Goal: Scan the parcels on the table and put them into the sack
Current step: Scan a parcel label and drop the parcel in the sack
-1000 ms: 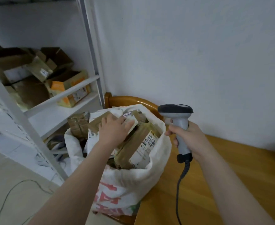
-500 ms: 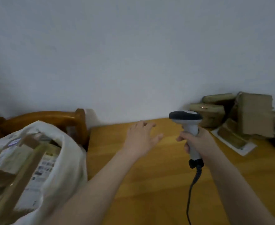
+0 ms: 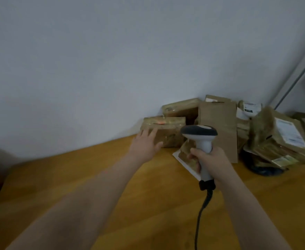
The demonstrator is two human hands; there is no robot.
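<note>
Straight, spread fingers [image 3: 152,132] of the left hand [image 3: 145,146] touch the left end of a tape-wrapped brown parcel [image 3: 168,135], leftmost in a pile of parcels [image 3: 220,123] against the wall [image 3: 112,69] on the wooden worktop [image 3: 130,195]. Just right of that parcel, the right hand [image 3: 213,161] grips a corded scanner [image 3: 200,134].

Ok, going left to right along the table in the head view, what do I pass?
First the left hand → taped brown parcel → scanner, gripped by the right hand → tall upright cardboard parcel → leaning parcel with a white label.
</note>
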